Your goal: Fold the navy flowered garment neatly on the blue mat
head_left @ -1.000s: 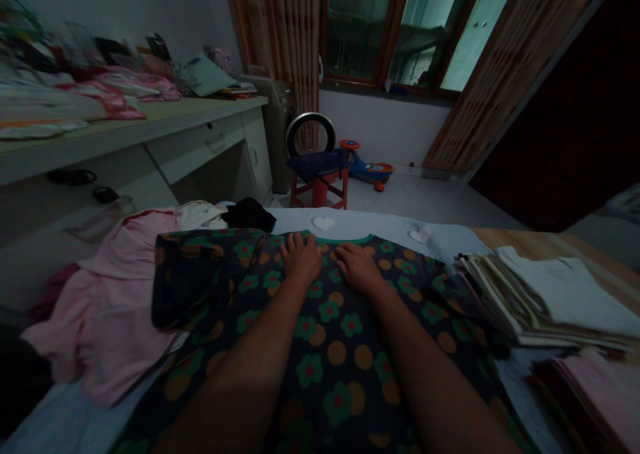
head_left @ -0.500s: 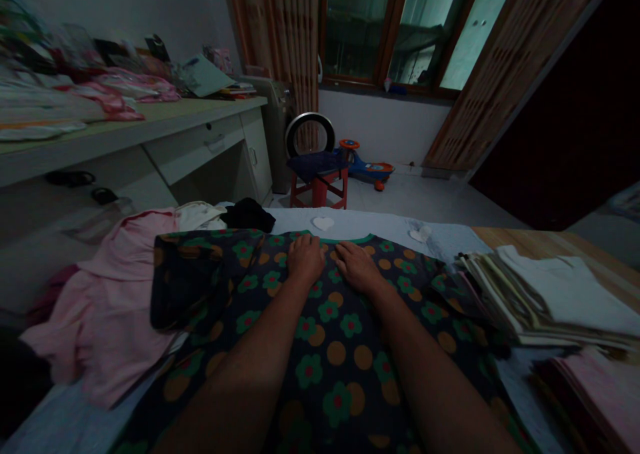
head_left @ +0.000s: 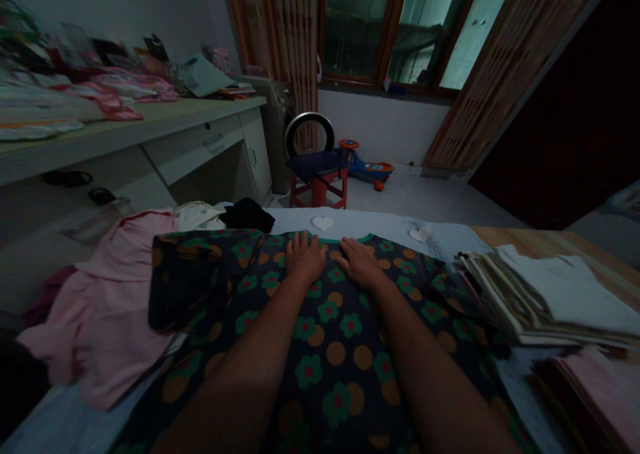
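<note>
A dark garment with green flowers and orange dots lies spread out on a light blue cloth, its green-edged neckline at the far side. My left hand rests palm down on it, just left of the neckline, with fingers apart. On the other side of the neckline, my right hand lies flat on the fabric, fingers stretched forward. Neither hand holds anything. The garment's left sleeve is spread toward the pink clothes.
Pink clothes and a black cloth lie at the left. Folded clothes are stacked at the right, with a pink folded pile nearer. Beyond stand a red stool, a toy car and a cluttered desk.
The fingers of my left hand have spread and moved slightly toward the collar edge. My right hand has shifted slightly forward. The garment looks the same.
</note>
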Tool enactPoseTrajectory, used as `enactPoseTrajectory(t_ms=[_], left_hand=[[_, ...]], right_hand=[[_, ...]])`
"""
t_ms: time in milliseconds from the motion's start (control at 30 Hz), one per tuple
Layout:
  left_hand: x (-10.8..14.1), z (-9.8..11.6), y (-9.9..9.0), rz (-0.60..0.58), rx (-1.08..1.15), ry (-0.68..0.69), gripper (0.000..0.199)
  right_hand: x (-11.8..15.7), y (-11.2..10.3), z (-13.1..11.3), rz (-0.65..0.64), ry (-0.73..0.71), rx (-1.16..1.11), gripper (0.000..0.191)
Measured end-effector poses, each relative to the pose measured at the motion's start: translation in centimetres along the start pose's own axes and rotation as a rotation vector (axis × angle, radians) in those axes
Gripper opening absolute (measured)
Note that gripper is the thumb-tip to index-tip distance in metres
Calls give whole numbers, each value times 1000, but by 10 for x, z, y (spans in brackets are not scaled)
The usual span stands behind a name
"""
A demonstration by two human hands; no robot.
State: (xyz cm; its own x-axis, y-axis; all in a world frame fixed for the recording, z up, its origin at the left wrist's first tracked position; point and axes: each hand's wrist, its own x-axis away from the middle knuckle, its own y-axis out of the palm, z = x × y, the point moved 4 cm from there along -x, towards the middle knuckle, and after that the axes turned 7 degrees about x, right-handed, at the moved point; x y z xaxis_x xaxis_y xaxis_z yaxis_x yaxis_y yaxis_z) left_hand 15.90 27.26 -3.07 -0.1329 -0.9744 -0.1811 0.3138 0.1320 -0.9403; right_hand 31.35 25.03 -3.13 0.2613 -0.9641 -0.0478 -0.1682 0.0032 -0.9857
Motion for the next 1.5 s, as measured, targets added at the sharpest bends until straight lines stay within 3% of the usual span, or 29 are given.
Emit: enactPoseTrajectory(t_ms=[133, 333, 500, 900, 1167, 1300, 1400, 1500], left_hand=[[0, 0, -1, -9, -7, 1, 52], [0, 0, -3, 18, 5, 3, 51], [-2, -4, -2, -5, 16, -52, 58], [-8, -30, -6, -40, 33, -260, 80], [-7, -38, -10, -2, 2, -292, 76], [-6, -33, -12, 48, -19, -239, 71], [-4, -24, -18, 136, -42, -146, 55], [-3, -17, -22, 179, -43, -74, 39]], right_hand=[[-1, -2, 4, 52, 14, -4, 55], [5, -18, 11, 198, 159, 55, 33], [9, -21, 16, 143, 268, 157, 31], [7, -15, 29, 122, 218, 133, 41], [10, -9, 36, 27, 300, 88, 49], [9, -14, 38, 137, 292, 85, 47], [11, -19, 42, 242, 358, 113, 41], [11, -21, 43, 262, 399, 150, 35]])
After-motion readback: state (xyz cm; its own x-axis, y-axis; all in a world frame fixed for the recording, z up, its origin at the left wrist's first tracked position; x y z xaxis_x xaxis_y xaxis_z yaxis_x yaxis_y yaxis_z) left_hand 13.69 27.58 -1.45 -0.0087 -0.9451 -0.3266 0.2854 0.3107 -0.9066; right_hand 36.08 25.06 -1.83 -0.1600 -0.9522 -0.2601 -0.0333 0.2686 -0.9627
